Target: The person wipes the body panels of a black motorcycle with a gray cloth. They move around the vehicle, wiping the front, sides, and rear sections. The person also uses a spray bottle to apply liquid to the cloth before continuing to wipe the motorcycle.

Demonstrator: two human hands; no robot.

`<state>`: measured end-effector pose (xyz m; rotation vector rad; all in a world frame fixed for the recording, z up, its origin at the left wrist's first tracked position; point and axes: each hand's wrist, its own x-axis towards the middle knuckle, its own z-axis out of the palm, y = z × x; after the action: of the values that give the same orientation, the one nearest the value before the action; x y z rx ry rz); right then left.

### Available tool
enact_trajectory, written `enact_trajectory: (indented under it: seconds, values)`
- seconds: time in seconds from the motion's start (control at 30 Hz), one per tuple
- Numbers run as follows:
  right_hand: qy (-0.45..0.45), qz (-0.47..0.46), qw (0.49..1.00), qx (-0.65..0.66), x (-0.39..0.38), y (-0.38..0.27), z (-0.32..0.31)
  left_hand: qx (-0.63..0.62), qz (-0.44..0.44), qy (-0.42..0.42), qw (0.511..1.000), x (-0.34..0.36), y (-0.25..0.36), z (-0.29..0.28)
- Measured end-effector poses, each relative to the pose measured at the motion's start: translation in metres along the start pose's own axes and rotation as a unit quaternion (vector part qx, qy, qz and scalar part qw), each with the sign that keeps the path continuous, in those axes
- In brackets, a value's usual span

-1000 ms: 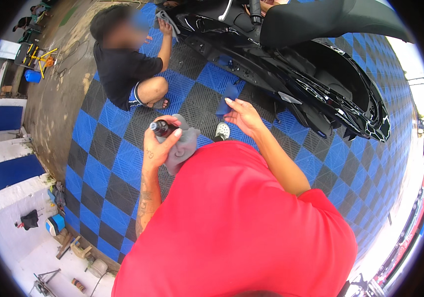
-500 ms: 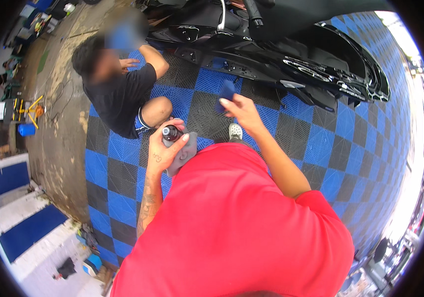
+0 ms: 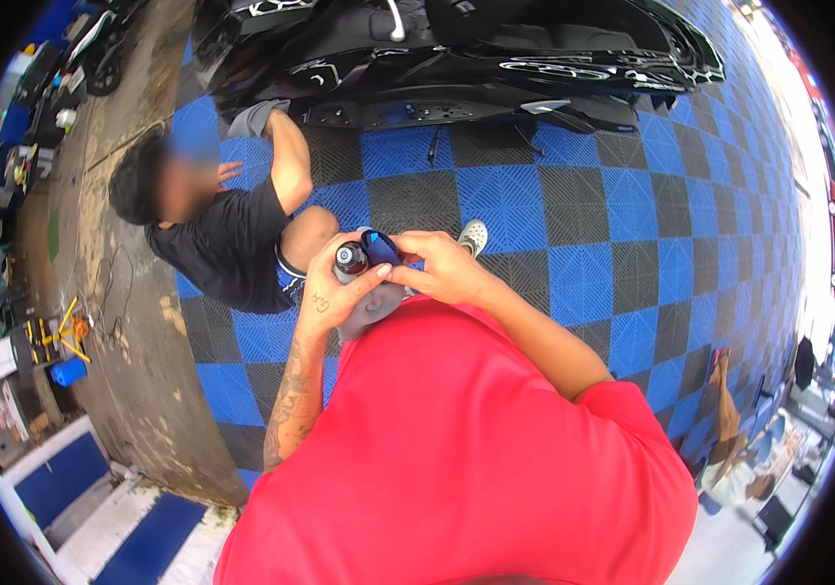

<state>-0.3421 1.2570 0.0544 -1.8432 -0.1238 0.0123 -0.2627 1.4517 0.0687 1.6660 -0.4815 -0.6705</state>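
Observation:
My left hand (image 3: 328, 292) is closed around a small dark bottle (image 3: 350, 257), its top facing up. A grey cloth (image 3: 375, 304) hangs below the fingers of that hand, against my red shirt. My right hand (image 3: 445, 267) is closed on a small dark blue pad (image 3: 378, 248), held right beside the bottle. Both hands meet in front of my belly, with the right fingertips near the left thumb. The underside of the pad is hidden.
A black motorcycle (image 3: 574, 96) with glossy panels stands ahead across the blue and black tiled floor (image 3: 574, 210). A person in a black shirt (image 3: 232, 239) crouches at the left, a grey cloth (image 3: 257, 119) in hand by the motorcycle. A yellow stand (image 3: 71, 331) is farther left.
My right hand has drawn the blue pad back from near the motorcycle to the bottle in my left hand. My view has shifted, and the crouching person's raised hand now shows a grey cloth.

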Motion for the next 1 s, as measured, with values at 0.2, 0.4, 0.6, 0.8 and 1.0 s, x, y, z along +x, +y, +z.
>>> enact_trajectory:
  seconds: [0.2,0.4,0.6,0.8,1.0]
  values:
    - [0.012,0.082,0.975,0.204,-0.024,0.005,-0.016,-0.057,-0.020,-0.049,0.997,0.011,0.001,0.007]
    - [0.141,0.214,0.915,0.311,-0.066,0.036,-0.047,-0.026,0.034,0.000,0.999,0.029,0.016,0.011]
    - [0.126,0.332,0.927,0.123,-0.067,0.017,-0.113,-0.029,0.049,0.045,0.997,0.054,0.020,0.035]
    - [0.182,0.158,0.969,0.057,-0.081,0.058,-0.181,-0.043,0.054,0.057,0.996,0.085,0.043,0.108]
    - [0.120,0.159,0.978,0.059,-0.125,0.088,-0.227,-0.072,0.049,0.016,0.996,0.111,0.043,0.169]
